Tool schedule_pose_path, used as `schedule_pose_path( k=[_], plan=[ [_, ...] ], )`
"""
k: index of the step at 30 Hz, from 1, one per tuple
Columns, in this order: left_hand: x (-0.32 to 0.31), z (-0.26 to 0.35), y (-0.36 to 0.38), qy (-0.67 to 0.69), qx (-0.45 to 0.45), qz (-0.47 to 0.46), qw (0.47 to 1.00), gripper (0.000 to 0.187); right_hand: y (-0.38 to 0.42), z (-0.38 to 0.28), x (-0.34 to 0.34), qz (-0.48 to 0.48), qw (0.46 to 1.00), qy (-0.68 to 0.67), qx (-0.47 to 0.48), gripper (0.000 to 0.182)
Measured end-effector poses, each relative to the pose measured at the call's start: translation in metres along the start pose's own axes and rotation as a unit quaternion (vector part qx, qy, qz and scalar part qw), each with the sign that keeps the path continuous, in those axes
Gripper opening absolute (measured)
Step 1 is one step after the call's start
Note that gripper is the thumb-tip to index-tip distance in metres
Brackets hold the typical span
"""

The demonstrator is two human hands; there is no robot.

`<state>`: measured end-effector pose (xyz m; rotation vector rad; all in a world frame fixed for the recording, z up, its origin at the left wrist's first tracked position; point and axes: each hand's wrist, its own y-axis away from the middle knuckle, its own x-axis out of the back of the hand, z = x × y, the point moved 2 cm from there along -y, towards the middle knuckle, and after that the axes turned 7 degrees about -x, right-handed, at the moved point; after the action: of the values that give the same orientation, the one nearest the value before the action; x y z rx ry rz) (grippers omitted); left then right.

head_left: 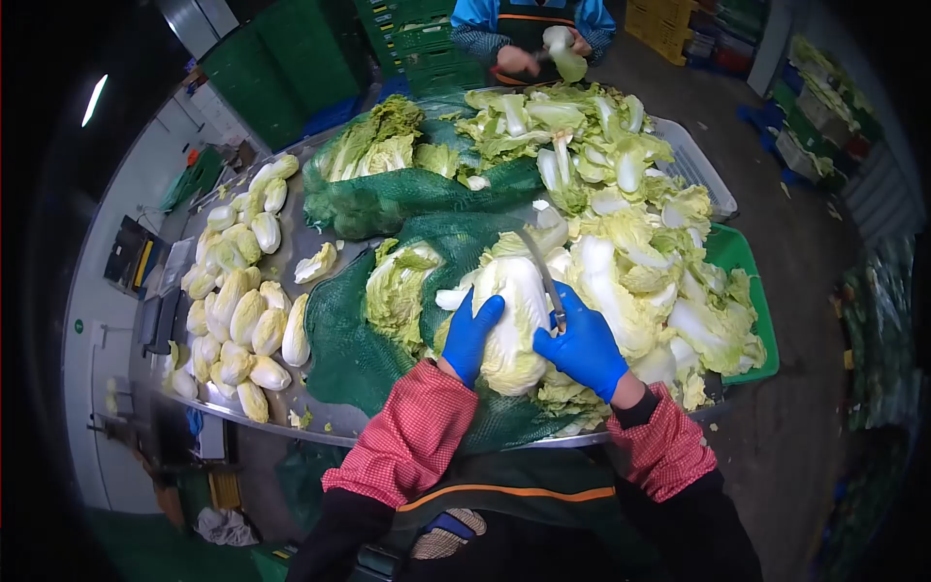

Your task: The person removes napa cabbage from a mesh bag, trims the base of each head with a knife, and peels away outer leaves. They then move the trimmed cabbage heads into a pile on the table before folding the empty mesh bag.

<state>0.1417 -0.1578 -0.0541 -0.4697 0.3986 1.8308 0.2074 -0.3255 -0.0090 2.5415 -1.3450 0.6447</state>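
My left hand [471, 336], in a blue glove, grips the left side of a large napa cabbage [516, 335], thumb over its top. My right hand [585, 347], gloved too, is closed on a knife [541, 262]. Its long, slightly curved blade points away from me and lies along the cabbage's right side; the handle is mostly hidden in my palm. Another leafy cabbage [402, 291] rests left of my left hand on green netting [354, 354]. Loose outer leaves [606, 281] are heaped just beyond and right of my right hand.
Trimmed cabbages [242, 320] are piled on the metal table's left side. A green mesh sack [427, 199] with more cabbage lies ahead. A green bin [739, 262] and a white crate [693, 160] stand at right under leaves. Across the table, a person [538, 34] holds a cabbage piece.
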Motion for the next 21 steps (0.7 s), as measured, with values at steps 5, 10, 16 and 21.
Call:
schedule_pose_path(
  k=[5,10,16,21],
  plan=[
    [-0.016,0.005,0.013,0.288,0.038,0.030,0.956,0.070,-0.019,0.050,0.029,-0.068,0.936,-0.325,-0.118,0.043],
    [-0.031,0.016,0.005,0.347,0.130,-0.006,0.929,0.090,-0.019,0.035,0.031,0.124,0.977,0.168,0.040,0.052],
    [-0.039,0.016,-0.002,0.336,0.099,-0.112,0.930,0.083,-0.008,-0.005,0.026,-0.152,0.948,-0.247,-0.133,0.054],
    [-0.032,0.007,0.023,0.201,0.121,0.043,0.971,0.069,-0.011,0.012,0.020,-0.113,0.979,-0.127,-0.111,0.056]
  ],
)
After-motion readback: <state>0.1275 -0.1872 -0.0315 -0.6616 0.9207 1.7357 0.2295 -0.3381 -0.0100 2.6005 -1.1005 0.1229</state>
